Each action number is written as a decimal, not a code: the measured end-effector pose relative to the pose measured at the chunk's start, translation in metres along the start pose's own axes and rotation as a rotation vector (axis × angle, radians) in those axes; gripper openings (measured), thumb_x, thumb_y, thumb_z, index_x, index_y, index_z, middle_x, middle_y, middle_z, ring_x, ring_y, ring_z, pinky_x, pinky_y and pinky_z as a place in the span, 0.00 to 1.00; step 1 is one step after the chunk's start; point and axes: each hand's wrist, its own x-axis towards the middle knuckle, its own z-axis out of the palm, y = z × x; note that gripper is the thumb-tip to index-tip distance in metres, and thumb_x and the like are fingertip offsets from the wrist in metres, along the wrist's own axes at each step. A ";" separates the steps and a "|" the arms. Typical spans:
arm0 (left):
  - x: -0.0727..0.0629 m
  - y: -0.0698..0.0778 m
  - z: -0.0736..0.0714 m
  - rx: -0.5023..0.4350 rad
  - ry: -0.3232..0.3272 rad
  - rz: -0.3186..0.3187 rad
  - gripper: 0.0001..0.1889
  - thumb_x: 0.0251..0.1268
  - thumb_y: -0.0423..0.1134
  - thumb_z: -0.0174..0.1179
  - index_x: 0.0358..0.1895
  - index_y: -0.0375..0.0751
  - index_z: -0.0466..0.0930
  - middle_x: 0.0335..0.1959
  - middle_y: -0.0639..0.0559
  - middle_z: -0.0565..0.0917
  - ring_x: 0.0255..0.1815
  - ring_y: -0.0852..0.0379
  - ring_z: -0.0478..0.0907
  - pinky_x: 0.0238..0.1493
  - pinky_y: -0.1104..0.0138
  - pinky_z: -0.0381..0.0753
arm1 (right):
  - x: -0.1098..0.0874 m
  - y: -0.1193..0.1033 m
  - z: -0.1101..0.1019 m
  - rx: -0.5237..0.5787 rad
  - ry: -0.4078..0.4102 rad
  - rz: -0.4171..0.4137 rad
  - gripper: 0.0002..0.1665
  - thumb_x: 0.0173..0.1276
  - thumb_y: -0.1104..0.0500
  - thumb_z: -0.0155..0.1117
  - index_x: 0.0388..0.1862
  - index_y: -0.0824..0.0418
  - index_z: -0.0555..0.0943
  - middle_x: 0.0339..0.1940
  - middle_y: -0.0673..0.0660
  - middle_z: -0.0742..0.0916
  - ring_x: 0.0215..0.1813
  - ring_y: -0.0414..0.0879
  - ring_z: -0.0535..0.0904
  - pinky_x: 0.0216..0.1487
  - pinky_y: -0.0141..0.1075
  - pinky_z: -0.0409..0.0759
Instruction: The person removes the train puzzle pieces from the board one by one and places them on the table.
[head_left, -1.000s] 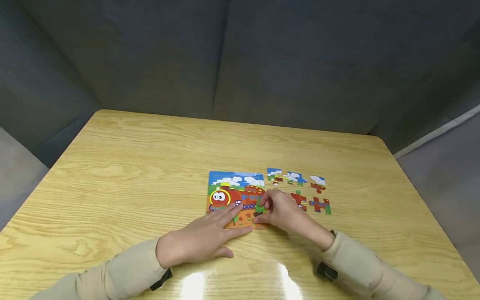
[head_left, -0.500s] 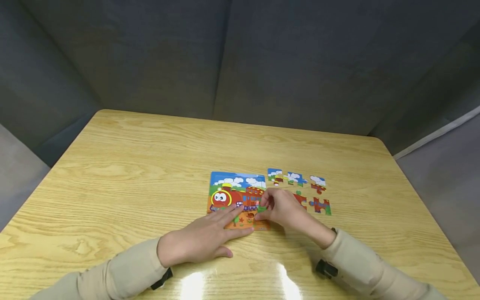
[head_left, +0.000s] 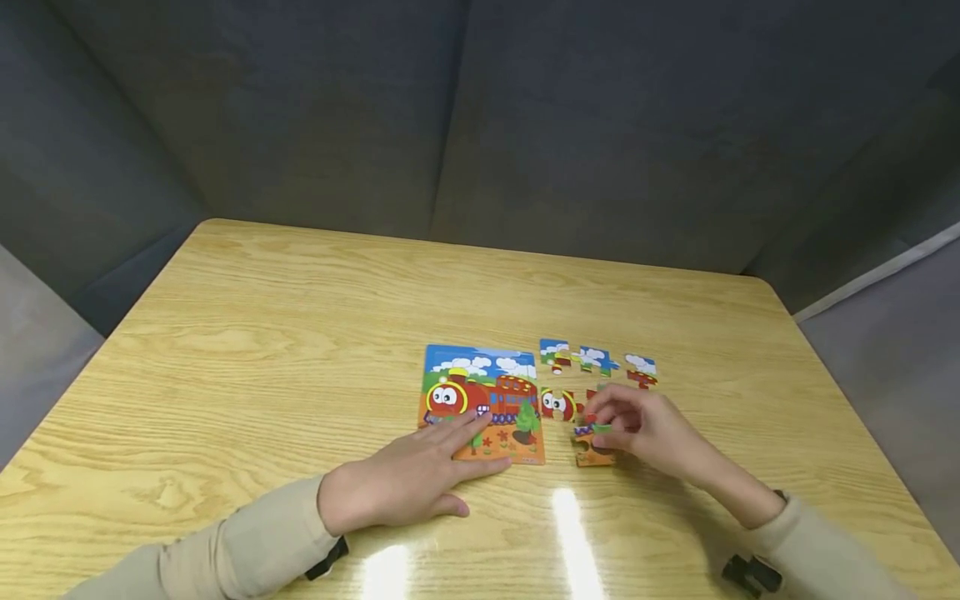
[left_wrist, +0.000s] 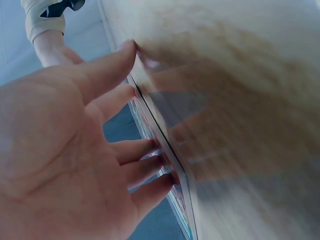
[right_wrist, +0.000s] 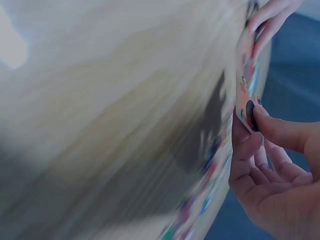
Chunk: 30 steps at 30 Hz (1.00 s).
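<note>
A jigsaw puzzle board [head_left: 487, 364] with a red cartoon train lies on the wooden table. My left hand [head_left: 411, 482] rests flat over its lower left part, fingers spread and fairly straight; the left wrist view shows several fingertips on the board's edge. Right of the board, my right hand [head_left: 637, 425] pinches an orange jigsaw piece [head_left: 592, 454] between thumb and fingers. In the right wrist view, this jigsaw piece [right_wrist: 245, 102] is tilted and has a dark oval on it. The board's lower right corner shows a green tree on orange ground.
Loose jigsaw pieces lie right of the board: a train-face piece [head_left: 557, 405], a blue sky piece [head_left: 553, 351], another sky piece [head_left: 596, 358] and a cloud piece [head_left: 641, 370]. Others are partly hidden behind my right hand. The wooden table [head_left: 300, 333] extends around them.
My right hand has lifted a jigsaw piece off the board's lower right corner and carried it to the right, uncovering the train-face piece. My left hand has stayed on the board.
</note>
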 end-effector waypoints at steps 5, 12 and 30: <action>-0.002 0.000 0.000 -0.002 0.005 0.001 0.34 0.70 0.53 0.56 0.77 0.59 0.57 0.79 0.39 0.45 0.78 0.42 0.46 0.73 0.51 0.56 | -0.026 0.021 -0.016 -0.083 0.043 0.093 0.15 0.57 0.71 0.72 0.44 0.66 0.81 0.33 0.54 0.85 0.29 0.41 0.80 0.28 0.32 0.79; -0.003 -0.001 -0.001 -0.005 0.010 0.004 0.34 0.70 0.53 0.57 0.77 0.59 0.58 0.79 0.40 0.46 0.78 0.42 0.47 0.72 0.50 0.57 | -0.044 0.037 -0.028 -0.275 0.115 0.143 0.15 0.55 0.68 0.75 0.43 0.63 0.85 0.31 0.49 0.85 0.30 0.37 0.80 0.31 0.32 0.79; -0.005 -0.004 0.000 -0.016 0.020 0.013 0.34 0.70 0.52 0.58 0.77 0.59 0.59 0.79 0.39 0.46 0.78 0.42 0.48 0.72 0.50 0.56 | -0.049 0.042 -0.026 -0.417 0.125 0.234 0.16 0.52 0.63 0.79 0.36 0.60 0.81 0.27 0.47 0.79 0.29 0.36 0.72 0.30 0.32 0.72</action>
